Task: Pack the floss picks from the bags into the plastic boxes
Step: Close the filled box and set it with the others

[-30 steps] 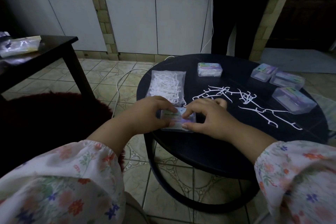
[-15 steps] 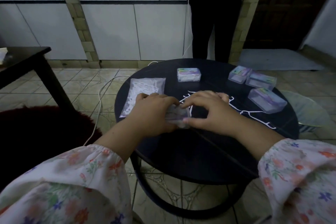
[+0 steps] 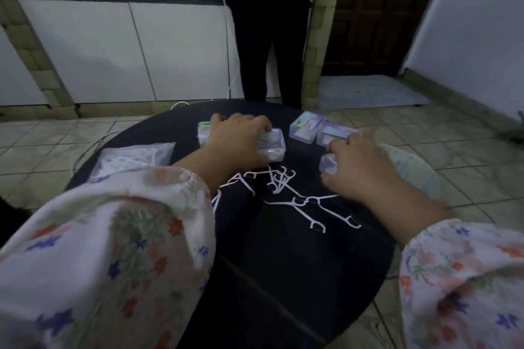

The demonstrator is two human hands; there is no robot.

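Gripping a plastic box near the table's far edge with my left hand, my right hand curls over another box. Loose floss picks lie mid-table; my sleeves could sweep them off.

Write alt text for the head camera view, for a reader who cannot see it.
A person in floral sleeves reaches across a round black table: the left hand grips a plastic box beside another, and the right hand takes a box near two more. Loose floss picks lie between the arms, a bag of picks at left.
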